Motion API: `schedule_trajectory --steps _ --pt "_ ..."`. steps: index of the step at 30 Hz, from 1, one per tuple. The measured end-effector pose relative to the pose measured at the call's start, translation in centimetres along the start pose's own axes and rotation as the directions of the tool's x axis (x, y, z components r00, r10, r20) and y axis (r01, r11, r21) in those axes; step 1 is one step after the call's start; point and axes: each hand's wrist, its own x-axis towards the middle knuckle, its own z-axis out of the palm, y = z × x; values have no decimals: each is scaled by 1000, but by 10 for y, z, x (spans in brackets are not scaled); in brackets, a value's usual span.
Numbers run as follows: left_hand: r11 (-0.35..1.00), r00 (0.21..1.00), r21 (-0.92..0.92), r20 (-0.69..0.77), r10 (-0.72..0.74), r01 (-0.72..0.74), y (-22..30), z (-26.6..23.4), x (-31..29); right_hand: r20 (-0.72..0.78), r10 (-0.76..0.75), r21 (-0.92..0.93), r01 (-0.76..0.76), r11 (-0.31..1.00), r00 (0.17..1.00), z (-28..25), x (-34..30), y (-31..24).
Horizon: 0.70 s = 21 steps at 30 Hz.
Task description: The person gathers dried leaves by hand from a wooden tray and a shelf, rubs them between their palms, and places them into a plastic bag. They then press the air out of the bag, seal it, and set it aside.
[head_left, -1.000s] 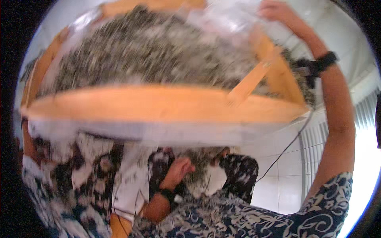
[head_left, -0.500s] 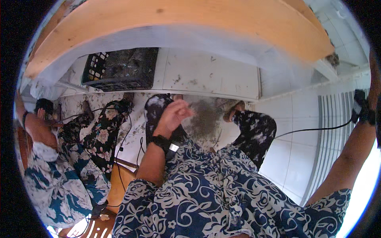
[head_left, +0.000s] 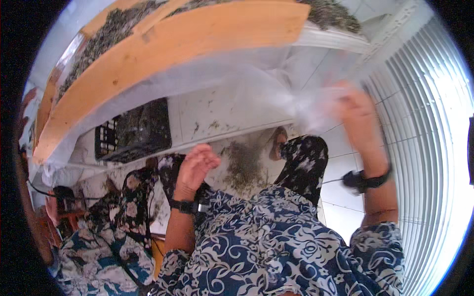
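Note:
My left hand hangs in front of my lap with its fingers curled together, and nothing shows in them. Up at the right, my right hand is blurred by motion, its fingers closed at a gathered part of a thin, translucent plastic sheet. That sheet hangs beneath the edge of a long wooden board, which fisheye bending curves. Dark dried plant bits lie heaped behind the board, with more of this material past its right end.
A black plastic crate stands on a white ledge below the board. Scattered plant bits cover the floor between my legs. At the left sits a co-worker in a floral shirt. A ribbed shutter rises at the right.
My right hand has come in from the far right to the plastic sheet. The view has turned right, showing the board's end and the plant heaps. My left hand stays near my lap.

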Motion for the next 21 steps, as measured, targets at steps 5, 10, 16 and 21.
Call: schedule_trajectory --steps 5,10,16,21 --pt "990 993 141 118 -22 5 -17 95 27 127 90 327 -127 936 988 53 -24 27" --pt "981 955 -193 294 48 10 -3 138 5 98 62 433 -98 896 993 69 -32 36" --pt "969 966 -111 114 233 -220 18 129 -22 0 -7 452 6 892 1000 76 -36 40" --pt "840 842 251 -138 522 -480 39 130 -31 -43 -35 251 45 967 998 79 -42 31"
